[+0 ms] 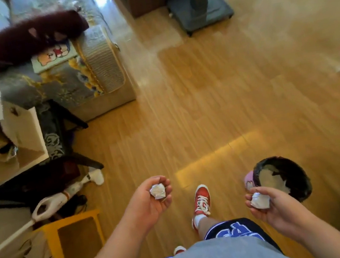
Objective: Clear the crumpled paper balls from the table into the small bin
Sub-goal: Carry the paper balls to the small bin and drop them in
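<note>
My left hand (151,202) is palm up over the wooden floor, fingers curled around a white crumpled paper ball (157,192). A second crumpled paper ball (260,201) rests in my right hand (273,206), which is closed on it. The small bin (286,177), pink outside with a black liner, stands on the floor just beyond and to the right of my right hand. Some pale scraps lie inside the bin. The table is not in view.
A red shoe (202,201) steps forward between my hands. A yellow stool (80,241), a white handheld cleaner (64,197), shelves and bags crowd the left. A patterned sofa (81,75) stands at the far left, a grey stand base (200,13) at the back.
</note>
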A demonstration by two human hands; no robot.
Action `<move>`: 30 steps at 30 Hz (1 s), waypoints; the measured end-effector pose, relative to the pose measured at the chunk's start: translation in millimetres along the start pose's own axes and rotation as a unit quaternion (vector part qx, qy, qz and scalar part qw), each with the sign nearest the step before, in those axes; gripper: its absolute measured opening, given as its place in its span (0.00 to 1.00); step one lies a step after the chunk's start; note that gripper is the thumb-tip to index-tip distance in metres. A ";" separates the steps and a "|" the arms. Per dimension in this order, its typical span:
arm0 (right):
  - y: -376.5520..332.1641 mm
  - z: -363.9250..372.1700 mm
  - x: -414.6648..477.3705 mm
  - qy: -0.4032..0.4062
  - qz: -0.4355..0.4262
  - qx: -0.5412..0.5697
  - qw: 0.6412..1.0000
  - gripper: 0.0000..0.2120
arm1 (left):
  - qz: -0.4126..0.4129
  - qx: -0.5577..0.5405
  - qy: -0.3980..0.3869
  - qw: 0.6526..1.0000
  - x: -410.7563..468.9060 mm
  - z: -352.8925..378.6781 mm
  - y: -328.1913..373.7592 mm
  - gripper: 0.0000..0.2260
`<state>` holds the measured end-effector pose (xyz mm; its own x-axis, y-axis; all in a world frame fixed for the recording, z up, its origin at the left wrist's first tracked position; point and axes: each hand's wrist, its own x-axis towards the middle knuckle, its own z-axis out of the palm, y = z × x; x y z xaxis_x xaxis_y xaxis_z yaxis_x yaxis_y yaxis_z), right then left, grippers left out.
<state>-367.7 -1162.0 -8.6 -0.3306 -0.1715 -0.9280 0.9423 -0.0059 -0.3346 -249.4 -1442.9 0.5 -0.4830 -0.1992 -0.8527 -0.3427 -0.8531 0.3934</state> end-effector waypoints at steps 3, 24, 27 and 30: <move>-46.4 11.8 18.3 -0.005 0.004 0.017 1.000 0.10 | -0.008 0.036 0.005 0.999 30.2 41.5 33.4 0.03; -329.3 172.5 139.5 0.013 -0.069 0.141 0.988 0.05 | -0.058 0.144 -0.012 0.988 232.1 190.2 286.4 0.03; -349.1 163.4 140.9 0.039 -0.071 0.190 0.978 0.06 | -0.071 0.199 -0.040 0.977 263.3 242.9 317.1 0.02; -355.7 140.6 140.1 0.067 -0.073 0.247 0.964 0.06 | -0.090 0.254 -0.084 0.959 286.8 307.9 327.0 0.03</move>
<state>-741.9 -1322.4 3.4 -0.4334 -0.0050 -0.9012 0.7845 -0.4943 -0.3745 -748.1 -1630.5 -9.7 -0.4879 0.0465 -0.8717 -0.7608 -0.5121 0.3986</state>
